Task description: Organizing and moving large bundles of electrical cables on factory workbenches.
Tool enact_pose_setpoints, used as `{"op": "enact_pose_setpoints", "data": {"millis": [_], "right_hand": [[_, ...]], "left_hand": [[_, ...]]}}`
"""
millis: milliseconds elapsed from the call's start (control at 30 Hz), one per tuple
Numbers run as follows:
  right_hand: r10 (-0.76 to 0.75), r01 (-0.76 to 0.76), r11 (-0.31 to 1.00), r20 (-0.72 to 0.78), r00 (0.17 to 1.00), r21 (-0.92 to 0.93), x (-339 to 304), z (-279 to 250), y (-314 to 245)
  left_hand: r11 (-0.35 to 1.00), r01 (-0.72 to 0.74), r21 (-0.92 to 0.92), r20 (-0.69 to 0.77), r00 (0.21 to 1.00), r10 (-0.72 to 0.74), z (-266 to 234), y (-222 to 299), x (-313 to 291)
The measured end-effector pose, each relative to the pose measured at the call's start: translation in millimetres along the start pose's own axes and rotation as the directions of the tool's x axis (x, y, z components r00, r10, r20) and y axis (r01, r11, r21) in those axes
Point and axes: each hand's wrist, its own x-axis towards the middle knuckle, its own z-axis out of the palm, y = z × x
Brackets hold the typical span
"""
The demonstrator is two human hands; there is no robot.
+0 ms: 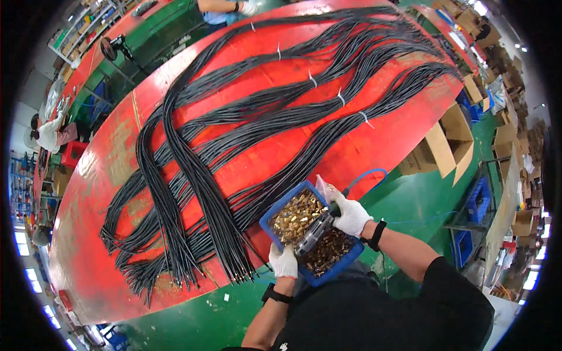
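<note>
My right hand [351,217], in a white glove, is closed around a grey metal power tool [316,233] that looks air-driven. The tool lies slantwise over a blue plastic bin [335,273] at the table's edge. Brass-coloured small metal fittings [300,212] fill one part of the bin, and darker ones [328,251] the part nearer me. My left hand [283,262], also gloved, is at the bin's left side by the tool's front end. Its fingers are closed together; what they hold is too small to tell. Beside it, black cables [219,205] end in metal tips.
Tied bundles of black cable cover much of the red table [111,169]. A blue hose [369,172] loops right of the bin. An open cardboard box [439,149] stands at the right. A co-worker's gloved hand [249,8] shows at the far edge; another person [50,131] is at left.
</note>
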Motion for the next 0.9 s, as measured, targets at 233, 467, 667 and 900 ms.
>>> {"op": "enact_pose_setpoints", "data": {"millis": [233, 467, 667, 900], "right_hand": [[0.003, -0.020, 0.998, 0.250, 0.968, 0.066, 28, 38, -5], [0.093, -0.121, 0.990, 0.319, 0.943, 0.069, 29, 71, 4], [0.112, -0.132, 0.980, 0.139, 0.984, 0.148, 68, 75, 9], [-0.011, 0.013, 0.999, -0.026, 1.000, 0.049, 118, 58, -11]], "left_hand": [[0.993, 0.112, -0.041, -0.182, 0.976, -0.117, -33, -15, -16], [0.994, 0.106, 0.013, -0.229, 0.968, -0.100, -45, -8, 0], [0.988, 0.088, 0.127, -0.146, 0.987, -0.069, -39, 1, 62], [0.991, -0.028, 0.132, -0.094, 0.995, 0.041, -23, 18, 117]]}}
